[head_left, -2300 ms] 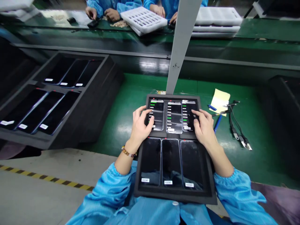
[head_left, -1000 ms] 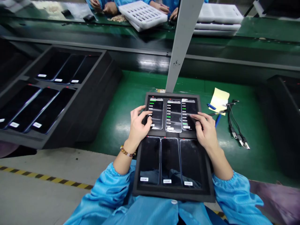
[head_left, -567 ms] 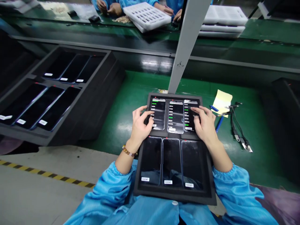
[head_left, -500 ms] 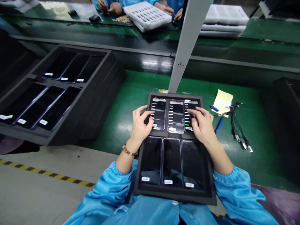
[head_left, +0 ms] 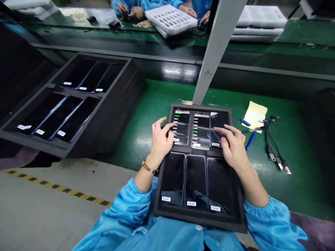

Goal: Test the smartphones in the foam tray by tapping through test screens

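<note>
A black foam tray [head_left: 237, 209] lies across my lap and the table edge with two rows of phones. The far row is lit: a left phone [head_left: 181, 121], a middle phone [head_left: 200, 130] and a right phone [head_left: 218, 120], whose screen now looks mostly dark. The near three phones [head_left: 196, 179] are dark with white labels. My left hand [head_left: 161, 139] rests at the tray's left side, fingers apart, fingertip on the left phone's screen. My right hand [head_left: 232, 146] lies over the right phone, fingers spread, tips on its screen.
A larger black tray [head_left: 86, 146] of dark phones sits tilted at left. A yellow notepad [head_left: 255, 113], blue pens [head_left: 250, 140] and cables [head_left: 274, 153] lie on the green mat at right. A grey post [head_left: 217, 52] rises behind the tray. Other people's hands [head_left: 131, 12] work by white trays [head_left: 170, 19] across the belt.
The right phone's list of lines has gone dark under my right fingers. My left fingertip has shifted slightly up on the left phone. The view has shifted a little.
</note>
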